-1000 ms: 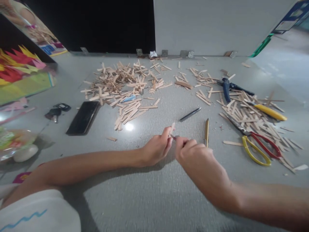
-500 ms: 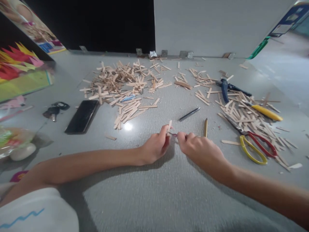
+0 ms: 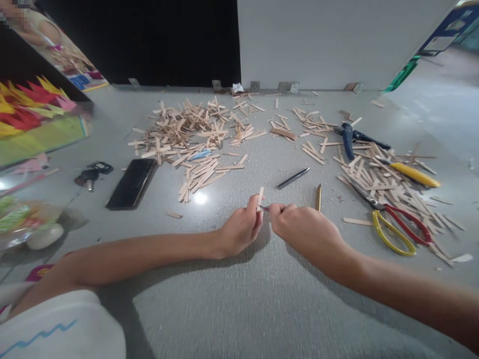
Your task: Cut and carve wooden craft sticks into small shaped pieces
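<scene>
1. Cool, muted light on the grey tabletop [image 3: 224, 309]; white glare [image 3: 201, 198] flares beside the craft sticks [image 3: 202, 174]!
2. Soft shadow [image 3: 179, 266] pools under the left forearm [image 3: 149, 248].
3. Edges stretch and smear; pixelated blocks [image 3: 15, 15] mask the top-left corner.

Black panel [image 3: 149, 40] beside pale grey panel [image 3: 337, 45], behind a grey tabletop [image 3: 209, 309] with glare [image 3: 201, 198].

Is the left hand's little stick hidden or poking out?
Poking out: one end of the wooden stick shows above the left hand. How much is tucked inside, I can't tell.
</scene>
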{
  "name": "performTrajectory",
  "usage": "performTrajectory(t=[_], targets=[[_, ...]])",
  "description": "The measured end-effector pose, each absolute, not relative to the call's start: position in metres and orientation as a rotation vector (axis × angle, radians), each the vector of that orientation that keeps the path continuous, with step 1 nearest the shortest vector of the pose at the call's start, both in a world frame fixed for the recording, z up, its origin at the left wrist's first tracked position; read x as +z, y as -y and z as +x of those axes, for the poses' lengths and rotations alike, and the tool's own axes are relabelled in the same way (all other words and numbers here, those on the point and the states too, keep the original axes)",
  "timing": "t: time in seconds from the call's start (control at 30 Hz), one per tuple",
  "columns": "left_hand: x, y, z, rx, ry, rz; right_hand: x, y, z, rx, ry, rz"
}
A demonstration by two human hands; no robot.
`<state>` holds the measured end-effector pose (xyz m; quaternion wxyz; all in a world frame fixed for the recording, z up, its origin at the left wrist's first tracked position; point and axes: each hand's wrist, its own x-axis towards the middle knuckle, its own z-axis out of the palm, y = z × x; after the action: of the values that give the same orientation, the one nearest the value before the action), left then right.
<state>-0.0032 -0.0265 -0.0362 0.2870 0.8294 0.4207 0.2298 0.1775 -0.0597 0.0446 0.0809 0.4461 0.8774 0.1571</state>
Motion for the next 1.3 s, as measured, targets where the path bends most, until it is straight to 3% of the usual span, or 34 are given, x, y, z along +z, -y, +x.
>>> performTrajectory(t=[0.3, 0.63, 0.83, 1.3], targets=[[-0.024, 0.026, -0.005, 0.790, -0.887, 1.947, 0.022, 0.056, 0.210, 0.628, -2.703, 1.313], [-0.007, 0.013, -0.007, 0.530, -0.529, 1.368, 0.020, 0.047, 0.228, 0.555, -2.871, 1.165], [-0.006, 0.009, -0.006, 0.455, -0.554, 1.306, 0.039, 0.047, 0.231, 0.416, -2.768, 1.151], [-0.011, 0.025, 0.003, 0.600, -0.811, 1.304, 0.049, 0.091, 0.183, 0.738, -2.488, 1.508]])
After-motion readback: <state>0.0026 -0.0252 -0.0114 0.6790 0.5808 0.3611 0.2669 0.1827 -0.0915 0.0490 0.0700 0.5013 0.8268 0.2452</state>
